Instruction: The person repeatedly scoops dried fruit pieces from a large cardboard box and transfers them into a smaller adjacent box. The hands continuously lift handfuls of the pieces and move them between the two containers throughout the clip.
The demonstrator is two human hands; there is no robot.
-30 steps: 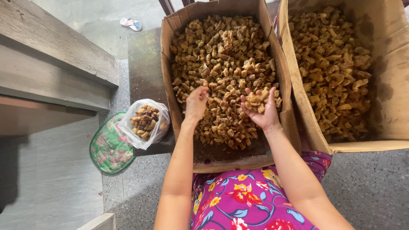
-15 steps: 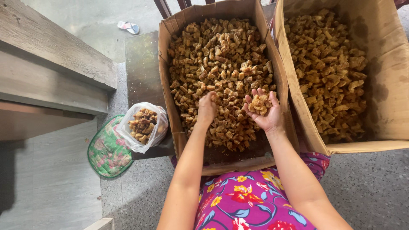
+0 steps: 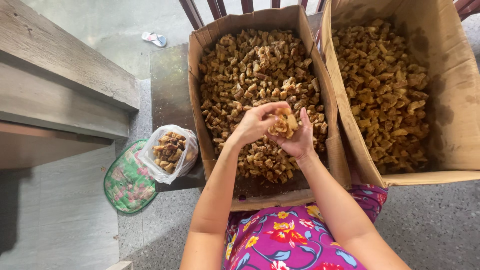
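1. Head view: the left hand (image 3: 252, 125) has swung across to meet the right hand (image 3: 296, 140); half a second ago they were apart.
2. Both grips now cup one heap of fried pieces (image 3: 281, 125) over the left cardboard box (image 3: 196, 85), the gathered handful ready to lift out.

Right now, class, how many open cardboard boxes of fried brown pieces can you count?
2: one open brown cardboard box sits under both hands, and a second cardboard box stands to its right, partly cut off by the frame. Others may lie outside the view.
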